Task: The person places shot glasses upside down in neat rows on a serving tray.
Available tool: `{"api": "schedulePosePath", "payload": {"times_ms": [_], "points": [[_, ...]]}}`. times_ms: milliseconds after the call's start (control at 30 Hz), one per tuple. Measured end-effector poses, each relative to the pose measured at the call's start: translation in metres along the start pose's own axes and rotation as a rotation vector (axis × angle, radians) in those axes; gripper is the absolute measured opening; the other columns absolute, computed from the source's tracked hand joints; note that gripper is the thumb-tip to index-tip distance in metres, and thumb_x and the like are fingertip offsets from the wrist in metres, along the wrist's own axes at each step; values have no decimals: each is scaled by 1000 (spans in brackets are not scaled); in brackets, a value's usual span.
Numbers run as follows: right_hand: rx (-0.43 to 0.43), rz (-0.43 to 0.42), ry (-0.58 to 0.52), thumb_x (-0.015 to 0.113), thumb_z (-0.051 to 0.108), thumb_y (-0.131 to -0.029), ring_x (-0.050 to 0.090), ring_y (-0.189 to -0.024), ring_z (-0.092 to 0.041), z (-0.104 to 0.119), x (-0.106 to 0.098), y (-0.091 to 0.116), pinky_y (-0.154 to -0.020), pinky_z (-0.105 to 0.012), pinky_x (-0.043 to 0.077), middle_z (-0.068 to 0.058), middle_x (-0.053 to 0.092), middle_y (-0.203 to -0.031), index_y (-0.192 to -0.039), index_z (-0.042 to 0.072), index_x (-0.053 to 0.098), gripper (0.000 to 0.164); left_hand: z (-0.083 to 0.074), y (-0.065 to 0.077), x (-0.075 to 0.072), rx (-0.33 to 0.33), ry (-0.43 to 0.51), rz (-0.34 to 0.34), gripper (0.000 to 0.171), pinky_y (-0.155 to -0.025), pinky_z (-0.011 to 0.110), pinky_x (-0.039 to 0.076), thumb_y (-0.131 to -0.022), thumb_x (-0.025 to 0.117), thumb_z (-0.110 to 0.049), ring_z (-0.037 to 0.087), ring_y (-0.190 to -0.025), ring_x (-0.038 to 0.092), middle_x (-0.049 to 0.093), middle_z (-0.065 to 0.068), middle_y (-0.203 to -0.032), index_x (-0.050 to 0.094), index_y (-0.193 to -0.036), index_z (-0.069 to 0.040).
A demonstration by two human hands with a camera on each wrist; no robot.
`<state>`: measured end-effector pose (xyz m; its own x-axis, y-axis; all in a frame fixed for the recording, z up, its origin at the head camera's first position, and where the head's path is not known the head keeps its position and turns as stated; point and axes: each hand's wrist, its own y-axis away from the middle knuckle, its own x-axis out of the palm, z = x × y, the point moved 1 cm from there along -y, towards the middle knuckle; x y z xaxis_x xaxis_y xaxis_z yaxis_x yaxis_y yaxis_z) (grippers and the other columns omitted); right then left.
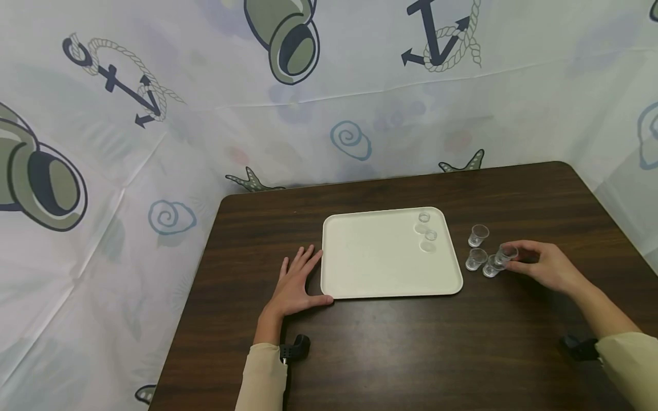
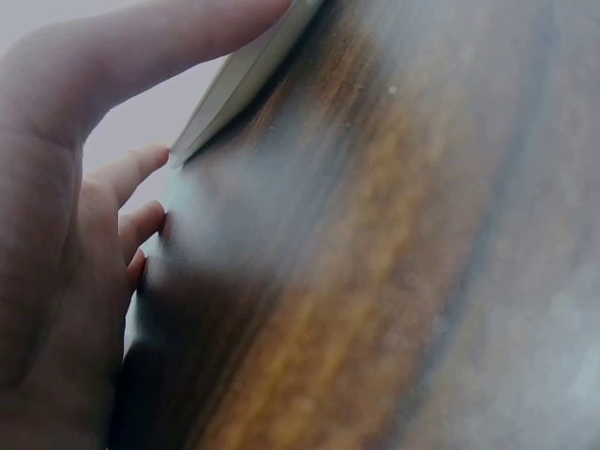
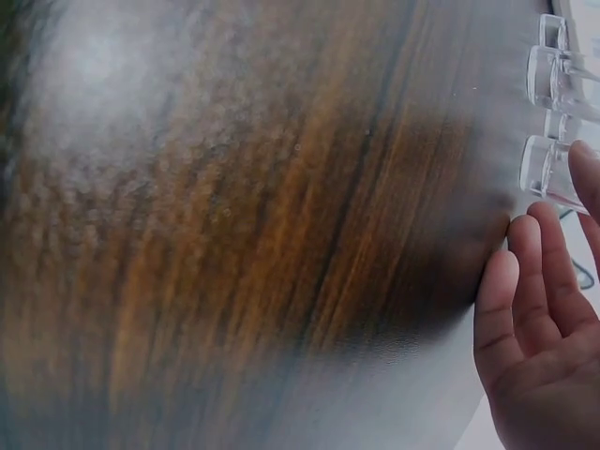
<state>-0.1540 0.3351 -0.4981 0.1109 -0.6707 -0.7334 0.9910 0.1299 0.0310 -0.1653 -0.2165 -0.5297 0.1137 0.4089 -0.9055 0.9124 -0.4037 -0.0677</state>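
Cup [image 1: 507, 254], frame right, pinched by right hand [image 1: 546, 266]; sideways drift could topple neighbouring cups [image 1: 476, 260]. Left hand [image 1: 295, 289] spread, touching tray [image 1: 375, 257].

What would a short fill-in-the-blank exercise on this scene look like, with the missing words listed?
1. The hand touching the tray is the person's ____ one.
2. The number of small clear cups standing on the tray is ____.
3. In the head view, the other hand holds a clear cup to the ____ of the tray.

Missing words: left; two; right.
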Motion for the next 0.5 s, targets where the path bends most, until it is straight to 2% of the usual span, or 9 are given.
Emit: {"api": "schedulePosePath", "payload": {"times_ms": [267, 500], "points": [[-16, -15, -8, 75, 27, -84, 52, -81, 9, -1, 1, 1, -69, -14, 40, -17, 66, -110, -119, 6, 65, 42, -1, 0, -1, -1, 1, 0, 110, -112, 60, 0, -66, 65, -77, 27, -147, 9, 16, 3, -160, 23, -154, -27], [-6, -14, -14, 74, 29, -85, 52, -82, 8, -1, 1, 1, -69, -14, 40, -18, 66, -112, -119, 7, 65, 42, 0, -1, 0, 1, -10, 1, 110, -111, 62, 1, -65, 67, -76, 29, -147, 9, 17, 4, -160, 23, -154, -27]]}}
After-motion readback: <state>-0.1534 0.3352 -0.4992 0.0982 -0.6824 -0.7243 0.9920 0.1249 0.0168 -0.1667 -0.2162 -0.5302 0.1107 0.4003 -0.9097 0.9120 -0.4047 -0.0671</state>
